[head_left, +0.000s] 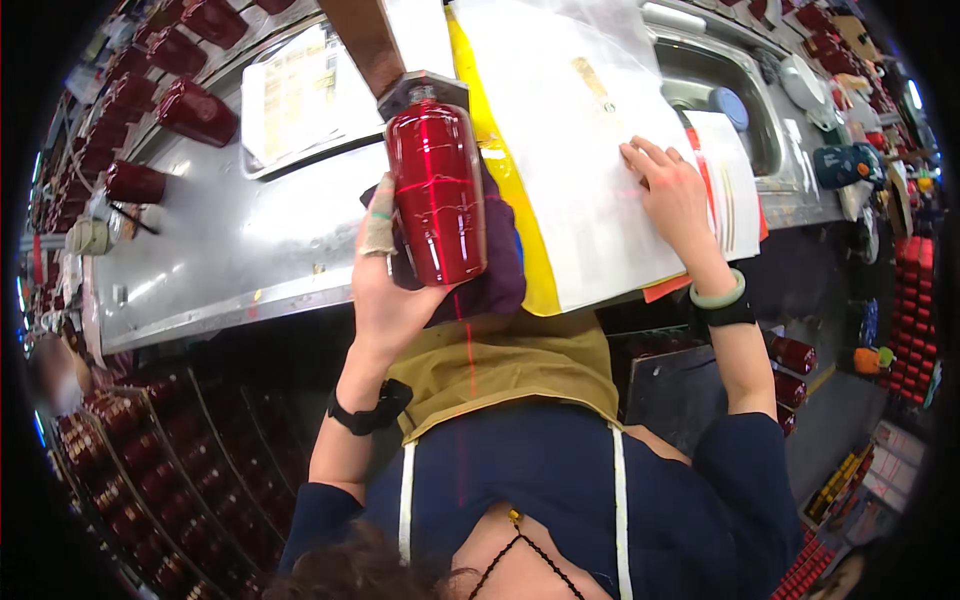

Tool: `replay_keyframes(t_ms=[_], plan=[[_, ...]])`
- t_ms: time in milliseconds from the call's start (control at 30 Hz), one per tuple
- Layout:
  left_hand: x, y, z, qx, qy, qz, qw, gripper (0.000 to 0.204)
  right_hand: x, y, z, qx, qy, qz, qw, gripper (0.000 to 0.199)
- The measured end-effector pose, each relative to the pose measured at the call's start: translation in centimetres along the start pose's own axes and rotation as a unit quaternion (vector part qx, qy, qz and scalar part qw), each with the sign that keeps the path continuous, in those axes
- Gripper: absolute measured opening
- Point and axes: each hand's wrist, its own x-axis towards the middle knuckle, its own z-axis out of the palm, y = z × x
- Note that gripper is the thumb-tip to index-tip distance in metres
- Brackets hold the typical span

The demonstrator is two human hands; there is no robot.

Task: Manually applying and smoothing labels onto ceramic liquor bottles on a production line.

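Observation:
My left hand [385,310], one finger wrapped in tape, is closed round the lower left side of a glossy dark-red bottle [437,200]. The bottle's narrow neck points away from me, against a dark angular block at the foot of a brown post [362,40]. Thin red light lines cross its body. Under and beside it lies a dark purple cloth [507,250]. My right hand [672,190] rests on a large white sheet [570,180], fingers apart and slightly bent, holding nothing. A small gold-toned decal [590,80] shows on that sheet, and a yellow sheet [535,270] borders it.
Left of the post, a shallow tray [262,172] holds printed sheets on the metal worktop [230,250]. Several red bottles [198,112] stand along the far left. At right are a steel sink [765,150] with a blue round lid [728,107] and stacked papers [738,200]. Racks of red bottles fill the lower left.

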Motion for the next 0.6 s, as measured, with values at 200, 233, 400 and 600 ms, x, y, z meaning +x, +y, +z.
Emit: replay_keyframes(t_ms=[200,233,400,600], plan=[[-0.3,-0.4,0.0,0.023,0.004,0.003,1.000,0.107,2.6,2.4,-0.3,0.069,-0.004,0.058,0.996,0.024],[-0.2,-0.4,0.1,0.027,0.007,-0.001,1.000,0.107,2.7,2.0,-0.3,0.073,-0.005,0.054,0.996,0.024],[-0.3,0.0,0.2,-0.017,-0.008,-0.010,1.000,0.105,1.6,2.4,0.3,0.041,0.014,0.038,0.998,0.018],[-1.1,-0.3,-0.4,-0.004,-0.023,-0.013,1.000,0.103,0.4,3.9,-0.7,0.092,-0.021,0.012,0.995,0.022]])
